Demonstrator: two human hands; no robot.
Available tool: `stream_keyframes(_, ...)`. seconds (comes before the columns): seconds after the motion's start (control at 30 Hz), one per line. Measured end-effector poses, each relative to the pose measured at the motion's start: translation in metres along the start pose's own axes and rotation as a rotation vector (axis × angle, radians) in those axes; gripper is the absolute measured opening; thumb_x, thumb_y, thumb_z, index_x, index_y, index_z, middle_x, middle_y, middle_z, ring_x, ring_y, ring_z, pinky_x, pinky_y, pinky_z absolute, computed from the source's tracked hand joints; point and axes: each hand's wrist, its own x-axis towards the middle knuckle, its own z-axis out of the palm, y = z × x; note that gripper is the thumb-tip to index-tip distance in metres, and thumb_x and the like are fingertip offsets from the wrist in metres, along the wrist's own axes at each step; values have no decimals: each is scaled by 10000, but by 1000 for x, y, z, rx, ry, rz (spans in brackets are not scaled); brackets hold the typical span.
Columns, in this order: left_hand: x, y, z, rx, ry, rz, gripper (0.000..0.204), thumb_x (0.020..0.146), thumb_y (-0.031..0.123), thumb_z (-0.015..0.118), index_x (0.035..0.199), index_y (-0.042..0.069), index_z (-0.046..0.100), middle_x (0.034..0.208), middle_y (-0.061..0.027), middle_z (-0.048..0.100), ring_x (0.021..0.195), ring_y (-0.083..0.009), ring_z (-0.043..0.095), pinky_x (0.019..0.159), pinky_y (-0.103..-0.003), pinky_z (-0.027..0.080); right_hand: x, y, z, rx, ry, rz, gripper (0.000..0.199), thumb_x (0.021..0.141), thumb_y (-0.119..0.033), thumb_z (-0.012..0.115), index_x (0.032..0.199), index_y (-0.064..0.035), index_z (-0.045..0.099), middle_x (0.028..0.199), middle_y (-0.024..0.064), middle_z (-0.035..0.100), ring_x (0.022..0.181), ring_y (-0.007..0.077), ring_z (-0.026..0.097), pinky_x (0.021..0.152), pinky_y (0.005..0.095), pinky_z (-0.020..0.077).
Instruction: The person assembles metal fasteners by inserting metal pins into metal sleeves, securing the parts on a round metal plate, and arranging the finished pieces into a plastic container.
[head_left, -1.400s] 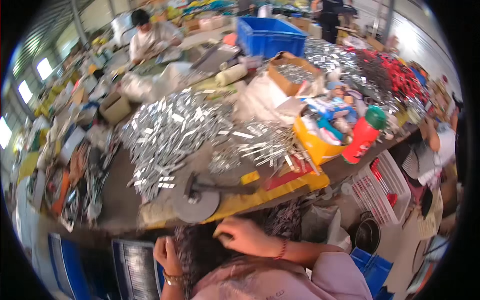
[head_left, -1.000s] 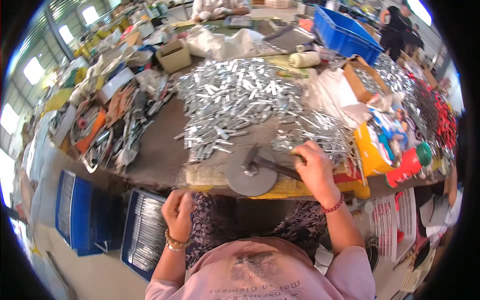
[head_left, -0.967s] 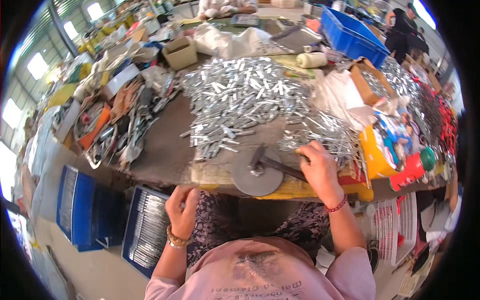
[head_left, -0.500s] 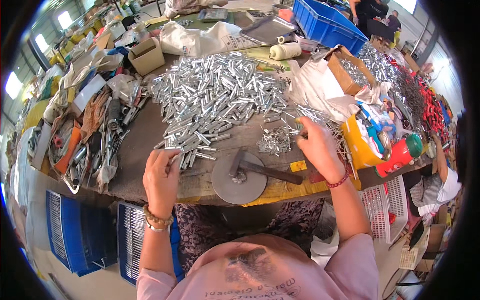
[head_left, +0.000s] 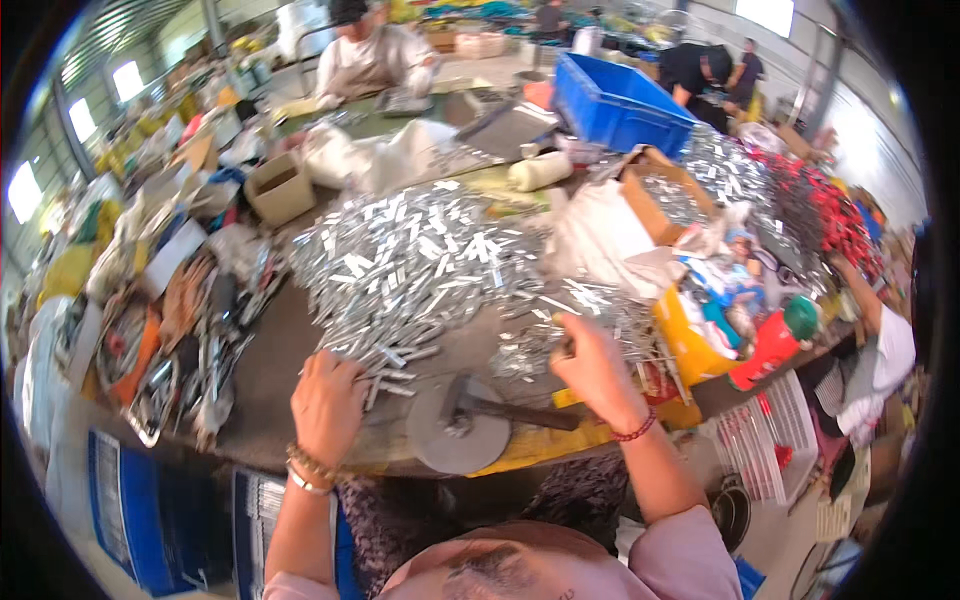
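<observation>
At the lower left edge of a large heap of silvery metal tubes (head_left: 420,265), my left hand (head_left: 328,408) has its fingers curled down against the nearest ones. Whatever lies between those fingertips is hidden. My right hand (head_left: 598,375) is held above the table beside a small pile of thin metal pins (head_left: 517,357). Its fingers are bent in and closed, and blur hides anything they hold. Between the hands, a hammer (head_left: 520,411) rests with its head on a round grey metal disc (head_left: 440,440), its handle pointing toward my right hand.
A yellow bag of packets (head_left: 690,335) and a red jar with green lid (head_left: 770,345) stand right. Behind are a blue crate (head_left: 620,105), a carton of metal parts (head_left: 665,200) and a white sack (head_left: 375,155). Tools crowd the left (head_left: 215,325). Other people work nearby.
The view has tilted up, so the table sits lower and a person across it shows more. My left hand has shifted right toward the tubes. My right hand has moved slightly left, its fingers more closed.
</observation>
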Motion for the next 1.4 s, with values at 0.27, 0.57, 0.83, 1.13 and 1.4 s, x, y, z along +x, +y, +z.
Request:
stream_keyframes(0.27, -10, 38, -21, -338, -71, -26, 140, 808, 55, 821, 935, 52, 762, 907, -110, 648, 902, -336, 646, 786, -442, 517, -59, -77, 14, 860, -375, 67, 145, 938, -31, 727, 1075, -10, 687, 801, 89, 735, 757, 115, 713, 674, 296, 543)
stream_keyframes(0.57, -50, 56, -13, -435, -256, -13, 205, 790, 2, 839, 980, 16, 764, 918, -129, 663, 878, -324, 663, 759, -405, 517, -72, -72, 25, 220, -256, -344, 112, 873, -83, 727, 971, -60, 679, 970, 105, 645, 933, 356, 698, 763, 469, 566)
stream_keyframes(0.83, -53, 59, -11, -463, -234, -35, 234, 799, -23, 836, 1027, -3, 786, 932, -129, 667, 875, -308, 676, 764, -377, 524, -74, -84, 26, 49, -131, -466, 112, 845, -89, 741, 935, -101, 675, 959, 64, 581, 909, 289, 679, 774, 432, 572)
stream_keyframes(1.13, -60, 62, -19, -476, -245, -79, 163, 840, 42, 833, 995, 29, 784, 900, -123, 654, 859, -330, 643, 743, -414, 503, -78, -85, 20, -24, -160, -543, 68, 829, -94, 703, 886, -89, 665, 963, 80, 572, 959, 296, 634, 828, 440, 520)
stream_keyframes(1.4, -51, 59, -4, -475, -235, -11, 158, 857, 96, 835, 996, 36, 789, 901, -111, 649, 862, -308, 645, 750, -396, 511, -69, -74, 11, -29, -93, -536, 80, 822, -41, 691, 883, -86, 715, 899, 75, 573, 879, 297, 638, 789, 426, 533)
